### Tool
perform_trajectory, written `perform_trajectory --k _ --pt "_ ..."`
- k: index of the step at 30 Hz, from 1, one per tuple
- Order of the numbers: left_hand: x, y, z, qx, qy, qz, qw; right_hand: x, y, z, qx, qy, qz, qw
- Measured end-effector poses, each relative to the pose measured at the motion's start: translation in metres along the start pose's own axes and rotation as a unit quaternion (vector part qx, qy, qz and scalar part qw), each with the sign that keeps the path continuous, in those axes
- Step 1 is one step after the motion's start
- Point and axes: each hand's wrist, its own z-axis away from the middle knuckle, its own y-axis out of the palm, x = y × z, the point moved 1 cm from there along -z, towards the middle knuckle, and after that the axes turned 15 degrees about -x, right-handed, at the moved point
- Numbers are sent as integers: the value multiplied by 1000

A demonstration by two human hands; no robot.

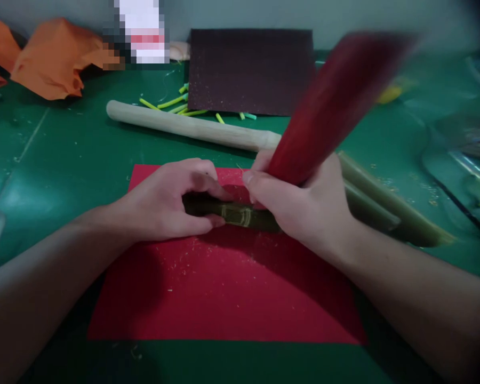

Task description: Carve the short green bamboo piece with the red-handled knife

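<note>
A dark green bamboo piece [234, 214] with pale lines scratched into it lies sideways over a red sheet [224, 298]. My left hand [176, 200] is closed around its left part, thumb on the near side and fingers on the far side. Closed in a fist, my right hand [312, 205] grips a thick red handle [324, 106] that slants up to the right, its upper end blurred. This hand is over the bamboo's right end. The working tip of the red-handled tool is hidden under my right hand.
Behind my hands lies a pale wooden stick [192, 128]. A dark brown sheet [250, 72] is at the back, with yellow-green strips [172, 101] beside it. More bamboo pieces [396, 208] sit at the right. Crumpled orange paper [52, 58] lies at the back left, near a pixelated patch.
</note>
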Motion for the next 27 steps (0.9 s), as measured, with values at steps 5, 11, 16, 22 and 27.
perform_trajectory --k 5,11,16,22,27 --pt "2 0 1 8 3 3 1000 3 2 -2 12 -2 0 1000" --pt "2 0 0 8 -6 -2 1000 -1 2 -1 15 -1 16 1000" --pt "2 0 0 7 -5 7 1000 1 1 -1 9 -8 18 1000" --pt "2 0 1 5 4 8 1000 2 2 -1 16 -3 21 1000" --pt "3 0 1 5 0 14 1000 1 2 -1 15 -16 11 1000"
